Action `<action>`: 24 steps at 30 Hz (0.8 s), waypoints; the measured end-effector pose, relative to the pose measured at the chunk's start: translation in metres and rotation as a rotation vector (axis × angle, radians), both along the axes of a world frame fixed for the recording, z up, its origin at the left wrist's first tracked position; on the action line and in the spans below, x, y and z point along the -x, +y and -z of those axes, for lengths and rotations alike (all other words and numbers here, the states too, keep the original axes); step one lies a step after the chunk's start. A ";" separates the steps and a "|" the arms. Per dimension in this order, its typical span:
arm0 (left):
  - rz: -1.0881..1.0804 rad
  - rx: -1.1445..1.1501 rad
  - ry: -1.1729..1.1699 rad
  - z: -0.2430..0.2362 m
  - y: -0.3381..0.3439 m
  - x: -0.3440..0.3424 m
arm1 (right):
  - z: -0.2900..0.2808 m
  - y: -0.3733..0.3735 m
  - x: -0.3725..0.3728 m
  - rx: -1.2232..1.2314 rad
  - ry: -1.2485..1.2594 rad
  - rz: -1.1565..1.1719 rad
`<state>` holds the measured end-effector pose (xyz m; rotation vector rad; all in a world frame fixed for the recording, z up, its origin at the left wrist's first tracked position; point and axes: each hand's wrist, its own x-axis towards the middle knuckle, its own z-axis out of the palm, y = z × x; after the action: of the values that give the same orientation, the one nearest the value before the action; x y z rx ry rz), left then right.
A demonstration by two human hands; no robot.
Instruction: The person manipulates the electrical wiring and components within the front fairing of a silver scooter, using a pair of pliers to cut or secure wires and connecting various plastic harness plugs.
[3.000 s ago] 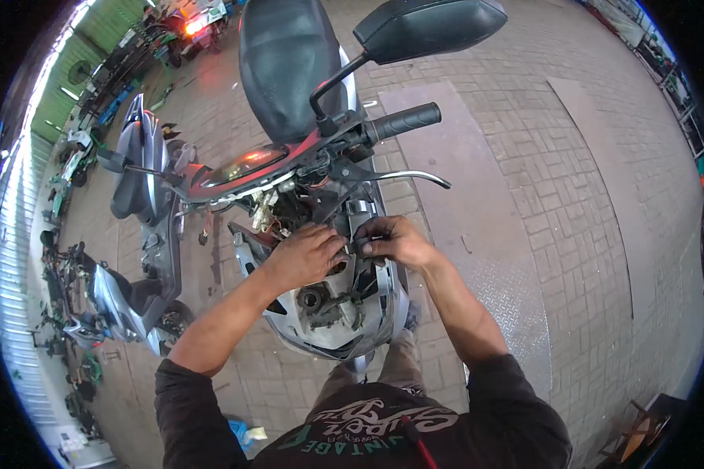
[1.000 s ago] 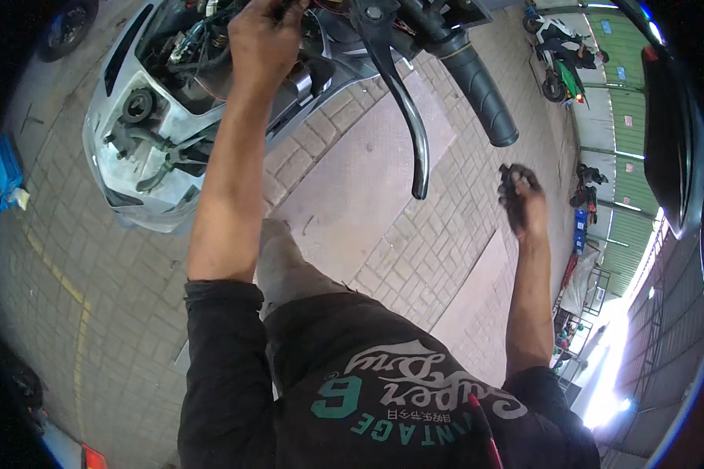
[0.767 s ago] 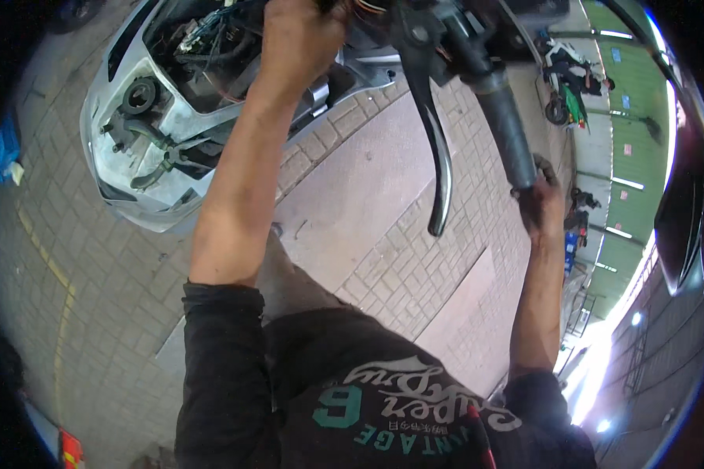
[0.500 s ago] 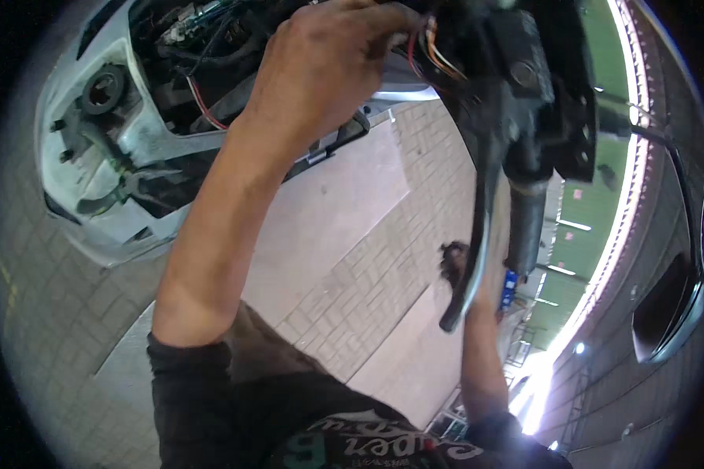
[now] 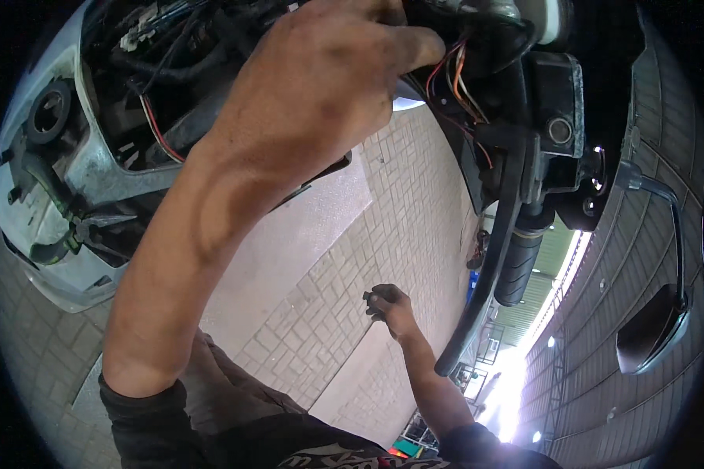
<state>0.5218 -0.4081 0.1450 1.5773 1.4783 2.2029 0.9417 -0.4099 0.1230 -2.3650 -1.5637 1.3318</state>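
Left hand: raised at the top, back of it to the camera, fingers bent; the left hand (image 5: pixel 321 74) reached up to the coloured wires (image 5: pixel 460 78) by the handlebar. One digit pointed right at them; contact or just beside, couldn't tell. Other fingertips were hidden or out of view, so couldn't tell whether they pinched anything.
Right hand: held low and out to the side; the right hand (image 5: pixel 389 303) had its fingers curled in, pinching a small dark part (image 5: pixel 369 298).
Small dark part: stuck out of the fingers on their left, over the paving (image 5: pixel 426 195), well apart from the bike. Too small to tell what it was.
Lever: the brake lever (image 5: pixel 486 280) angled down, lower end just beside the right forearm in view.
Grip: the black rubber grip (image 5: pixel 515 270) sat right of the lever.
Mirror: the mirror (image 5: pixel 648 340) hung at far right on its stalk.
Front panel: the whitish panel (image 5: pixel 105 181) was at left, green-handled pliers (image 5: pixel 80 228) lying on it.
Floor: a flat sheet (image 5: pixel 285 250) lay below the left forearm.
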 end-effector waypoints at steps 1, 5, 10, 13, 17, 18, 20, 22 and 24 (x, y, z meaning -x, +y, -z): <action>0.011 -0.009 -0.025 0.000 0.003 -0.001 | -0.002 0.000 0.003 -0.011 -0.024 -0.005; -0.203 -0.044 -0.032 -0.004 0.017 -0.016 | 0.006 -0.002 -0.010 -0.003 -0.007 0.012; -0.201 0.007 -0.049 0.006 0.011 -0.019 | 0.019 -0.015 -0.027 0.011 -0.038 -0.038; -0.227 0.010 -0.064 0.007 0.009 -0.020 | 0.024 -0.016 -0.022 0.028 -0.108 -0.084; -0.244 -0.070 -0.053 0.015 0.012 -0.018 | 0.031 -0.019 -0.027 0.055 -0.143 -0.107; -0.321 -0.130 -0.006 0.019 0.015 -0.018 | 0.034 -0.021 -0.030 0.066 -0.136 -0.096; -0.308 -0.147 0.015 0.024 0.021 -0.024 | 0.043 -0.027 -0.036 0.097 -0.154 -0.124; -0.215 -0.041 0.024 0.010 -0.001 -0.006 | 0.057 -0.033 -0.019 0.162 -0.151 -0.208; -0.172 0.033 0.040 0.005 -0.004 -0.004 | 0.060 -0.046 -0.006 0.222 -0.141 -0.208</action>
<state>0.5255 -0.4120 0.1397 1.5468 1.7125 2.2328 0.9481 -0.4558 0.0628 -2.5327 -1.8337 1.4775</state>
